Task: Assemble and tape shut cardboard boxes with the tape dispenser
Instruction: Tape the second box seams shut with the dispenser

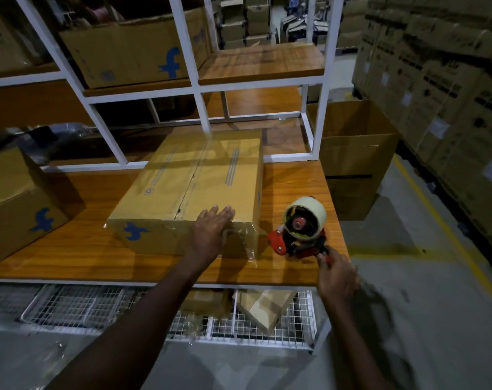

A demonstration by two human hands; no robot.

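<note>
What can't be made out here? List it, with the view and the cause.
Head view only:
- Near-right top edge of the taped cardboard box: covered by the left hand.
- Tape dispenser handle: hidden inside the right hand.
- Box print lines: too small and blurred to read.
- Boxes under the table: cut off by the tabletop and dim.

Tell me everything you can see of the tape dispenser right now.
The tape dispenser has a red frame and carries a pale tape roll on a red hub. It stands on the wooden table, just right of the closed cardboard box and apart from it. The right hand grips its handle at the near end.
</note>
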